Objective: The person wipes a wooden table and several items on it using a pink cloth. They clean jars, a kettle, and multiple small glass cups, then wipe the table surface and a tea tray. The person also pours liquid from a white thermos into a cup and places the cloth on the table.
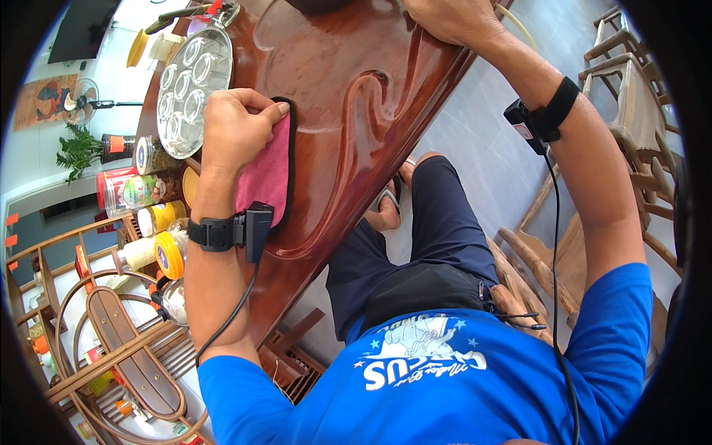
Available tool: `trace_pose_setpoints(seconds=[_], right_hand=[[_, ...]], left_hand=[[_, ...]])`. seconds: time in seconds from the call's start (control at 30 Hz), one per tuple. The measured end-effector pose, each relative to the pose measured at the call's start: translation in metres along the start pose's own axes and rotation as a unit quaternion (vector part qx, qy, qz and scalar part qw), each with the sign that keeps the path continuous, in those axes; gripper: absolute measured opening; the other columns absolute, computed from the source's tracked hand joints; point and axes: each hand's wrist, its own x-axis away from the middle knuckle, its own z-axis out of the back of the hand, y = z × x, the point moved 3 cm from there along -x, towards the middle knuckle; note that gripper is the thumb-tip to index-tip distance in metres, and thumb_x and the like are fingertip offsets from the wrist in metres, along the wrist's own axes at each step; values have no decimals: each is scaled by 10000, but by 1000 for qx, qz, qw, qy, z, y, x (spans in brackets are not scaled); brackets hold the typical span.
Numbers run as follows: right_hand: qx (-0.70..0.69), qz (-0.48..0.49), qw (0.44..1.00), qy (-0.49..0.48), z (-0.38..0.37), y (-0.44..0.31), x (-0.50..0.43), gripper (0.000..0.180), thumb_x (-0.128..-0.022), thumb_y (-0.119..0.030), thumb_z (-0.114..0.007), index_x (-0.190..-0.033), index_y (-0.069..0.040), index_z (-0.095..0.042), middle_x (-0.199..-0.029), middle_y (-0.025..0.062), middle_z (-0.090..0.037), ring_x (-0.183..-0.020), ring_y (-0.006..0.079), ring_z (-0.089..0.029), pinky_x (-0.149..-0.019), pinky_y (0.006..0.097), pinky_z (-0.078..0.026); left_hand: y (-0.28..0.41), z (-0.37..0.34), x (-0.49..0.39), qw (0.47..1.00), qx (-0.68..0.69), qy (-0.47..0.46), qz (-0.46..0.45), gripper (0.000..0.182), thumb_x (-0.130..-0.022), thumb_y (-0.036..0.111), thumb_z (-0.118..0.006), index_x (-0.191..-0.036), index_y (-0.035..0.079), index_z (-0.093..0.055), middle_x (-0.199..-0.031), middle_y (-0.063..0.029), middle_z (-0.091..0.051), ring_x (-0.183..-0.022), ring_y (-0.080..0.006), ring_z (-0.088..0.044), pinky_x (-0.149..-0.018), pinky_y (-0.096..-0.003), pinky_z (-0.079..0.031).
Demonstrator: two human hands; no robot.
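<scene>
My left hand (236,128) pinches the upper corner of a pink cloth (262,181) with black edging between thumb and fingers. The cloth lies against the glossy red-brown wooden table (317,172), partly hidden behind my wrist and its strap. At the top of the view, my right hand (453,19) rests at the table's edge. Its fingers are partly cut off by the frame, so whether they grip anything is unclear. Left of the cloth stands a round metal tray (227,67) with several clear glass cups on it.
Several food jars (133,189) line the table's left side, near a jar with a yellow lid (168,255). A dark round object (318,4) sits at the far end. Wooden shelving (133,350) stands at lower left. Rustic wooden seats (637,105) stand to the right.
</scene>
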Motion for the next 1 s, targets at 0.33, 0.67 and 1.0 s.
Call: trace_pose_setpoints(seconds=[0.33,0.67,1.0], right_hand=[[-2,-1,1000,7,0,1,0,268,-873,-229,-653,-754,10,-681,-828,263,-697,-853,480,-695,-798,566,-549],[5,-5,1000,6,-1,1,0,267,-868,-228,-659,-751,10,-679,-826,258,-696,-858,475,-696,-799,565,-550],[5,-1,1000,3,-1,2,0,276,-867,-229,-655,-743,18,-667,-822,267,-689,-846,482,-689,-793,571,-545]], left_hand=[[4,-3,5,999,-7,-7,-40,206,-840,146,-883,-851,-46,-811,-712,-125,-753,-602,-138,-682,-606,-298,-544],[13,-16,4,995,5,63,-74,238,-807,184,-906,-830,-35,-817,-699,-173,-761,-605,-188,-721,-631,-323,-571],[17,-21,8,995,2,54,-82,205,-831,150,-882,-828,-42,-810,-697,-173,-758,-602,-187,-720,-621,-327,-569]])
